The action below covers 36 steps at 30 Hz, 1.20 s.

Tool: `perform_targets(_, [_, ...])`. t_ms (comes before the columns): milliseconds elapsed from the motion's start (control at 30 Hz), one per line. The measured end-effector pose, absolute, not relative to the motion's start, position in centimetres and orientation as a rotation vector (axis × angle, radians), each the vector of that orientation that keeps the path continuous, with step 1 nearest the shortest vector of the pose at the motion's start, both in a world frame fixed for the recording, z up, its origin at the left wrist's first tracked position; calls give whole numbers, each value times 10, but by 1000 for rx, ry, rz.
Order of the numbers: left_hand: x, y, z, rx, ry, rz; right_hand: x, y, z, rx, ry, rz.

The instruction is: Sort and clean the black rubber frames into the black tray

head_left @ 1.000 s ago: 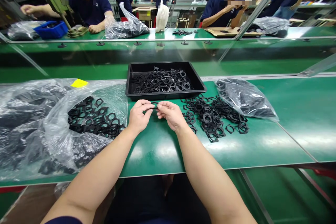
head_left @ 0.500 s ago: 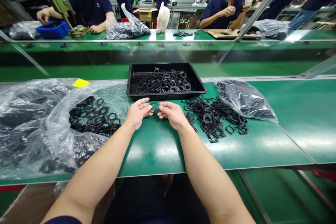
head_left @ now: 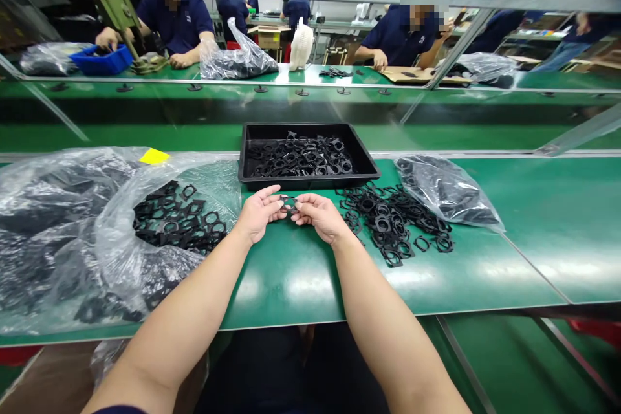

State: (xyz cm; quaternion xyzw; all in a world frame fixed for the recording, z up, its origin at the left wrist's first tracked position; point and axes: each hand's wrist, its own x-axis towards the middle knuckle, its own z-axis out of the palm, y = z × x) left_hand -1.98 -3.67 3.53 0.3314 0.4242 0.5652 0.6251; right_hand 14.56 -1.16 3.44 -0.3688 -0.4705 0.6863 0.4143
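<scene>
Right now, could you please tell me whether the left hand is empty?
No, the left hand and right hand both hold a black ring-like part.

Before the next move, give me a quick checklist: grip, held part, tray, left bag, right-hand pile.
1. Grip: ok. The left hand and right hand both hold the black part.
2. Held part undamaged: cannot tell; too small, ends covered.
3. Tray level on the bench: ok, just beyond the hands.
4. Left bag open: ok, parts showing in its mouth.
5. Pile gathered together: not ok; one ring lies apart.
</scene>
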Motion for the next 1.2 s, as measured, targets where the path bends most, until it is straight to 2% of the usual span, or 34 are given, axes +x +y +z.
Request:
perform_targets(400, [-25,-33,32,837,1151,1157,143,-14,26,-1027,-1339,1611])
perform_targets(933, [-25,-30,23,749,980,1268,134,-18,21,-1072,-1298,1428])
perform_targets(1200, [-23,-29,27,727,974,1210,136,-22,19,-1079,-1254,1403])
